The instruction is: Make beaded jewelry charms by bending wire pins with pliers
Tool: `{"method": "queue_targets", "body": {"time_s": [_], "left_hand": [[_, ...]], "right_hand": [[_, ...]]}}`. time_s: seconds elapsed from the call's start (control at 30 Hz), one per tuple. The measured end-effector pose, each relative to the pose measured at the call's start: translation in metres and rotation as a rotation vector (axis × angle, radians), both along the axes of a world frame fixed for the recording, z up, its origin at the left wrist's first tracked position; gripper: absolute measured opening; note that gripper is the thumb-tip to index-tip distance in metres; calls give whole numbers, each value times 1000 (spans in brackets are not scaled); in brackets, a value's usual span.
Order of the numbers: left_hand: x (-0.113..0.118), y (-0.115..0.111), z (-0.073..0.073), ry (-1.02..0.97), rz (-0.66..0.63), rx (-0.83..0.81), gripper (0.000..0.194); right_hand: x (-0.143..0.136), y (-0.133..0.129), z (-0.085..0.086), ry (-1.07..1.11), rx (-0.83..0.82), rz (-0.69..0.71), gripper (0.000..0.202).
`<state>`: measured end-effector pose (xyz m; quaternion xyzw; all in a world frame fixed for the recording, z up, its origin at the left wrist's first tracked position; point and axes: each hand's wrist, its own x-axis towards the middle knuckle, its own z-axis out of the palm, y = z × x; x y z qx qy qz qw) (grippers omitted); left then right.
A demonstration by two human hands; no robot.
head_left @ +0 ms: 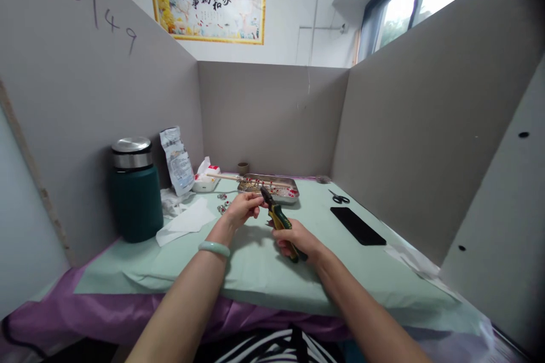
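Observation:
My right hand [293, 237] is wrapped round the green and yellow handles of a pair of pliers [279, 218]. The dark jaws point up and to the left, close to the fingertips of my left hand [243, 208]. Thumb and fingers of that hand are pinched together; whatever sits between them is too small to make out. Just left of the left hand lie several small red and silver beaded pieces [222, 207] on the table cover. Behind both hands stands a metal tray [289, 199] holding red and pale beads, with a thin wooden stick [223, 177] across it.
On the left are a green flask [136, 204], a foil pouch [177, 161], a tissue pack [206, 180] and white paper [187, 221]. To the right lie scissors [339, 199] and a black phone-like slab [357, 226]. A small cup [243, 168] stands behind. Grey partitions [272, 119] enclose the table.

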<state>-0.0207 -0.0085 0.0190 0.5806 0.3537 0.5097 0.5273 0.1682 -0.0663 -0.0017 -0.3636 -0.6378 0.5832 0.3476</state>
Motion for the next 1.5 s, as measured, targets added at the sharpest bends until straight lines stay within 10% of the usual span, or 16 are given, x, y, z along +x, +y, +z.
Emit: {"method": "queue_targets", "body": {"time_s": [0.17, 0.4, 0.7, 1.0, 1.13, 1.3, 1.5], "left_hand": [[1, 1, -1, 75, 13, -17, 21], [11, -3, -6, 585, 470, 469, 9], [-1, -3, 4, 10, -53, 0, 26], [13, -4, -4, 568, 415, 337, 7], [12, -5, -4, 498, 414, 319, 6], [-2, -3, 2, 126, -13, 50, 24], [6, -5, 0, 241, 153, 112, 15]], "right_hand": [[-4, -6, -1, 85, -153, 39, 40], [-21, 5, 1, -795, 436, -558, 28], [6, -8, 13, 28, -101, 86, 33], [-16, -5, 18, -1053, 520, -524, 31], [-13, -4, 17, -843, 413, -421, 24], [7, -7, 18, -178, -20, 21, 27], [-5, -11, 21, -850, 446, -403, 27]]}}
